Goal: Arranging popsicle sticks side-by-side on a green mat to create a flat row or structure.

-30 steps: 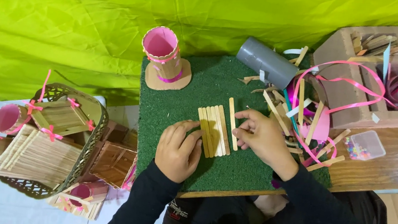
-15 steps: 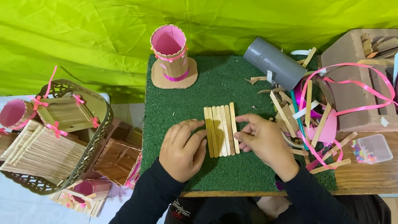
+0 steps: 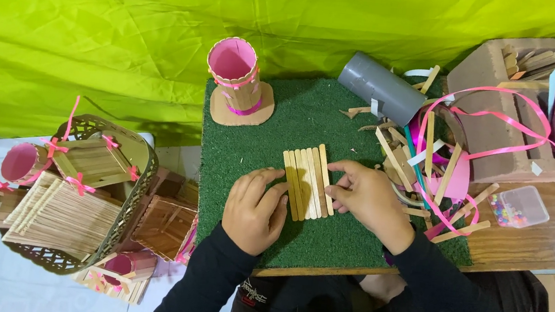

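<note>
Left hand (image 3: 256, 206) fingers curled, tips against left edge of stick row (image 3: 308, 181); right hand (image 3: 368, 197) fingers loosely bent, touching its right edge, on green mat (image 3: 250, 149).

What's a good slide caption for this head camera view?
Left hand and right hand press a row of wooden craft sticks together on a green turf mat.

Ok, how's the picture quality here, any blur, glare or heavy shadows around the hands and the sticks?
Head view: sharp, no motion blur on the left hand, right hand or row of wooden sticks. Light is soft and even, with only faint shadows on the green mat. No glare; the lime backdrop shows creases, brightly lit.
</note>
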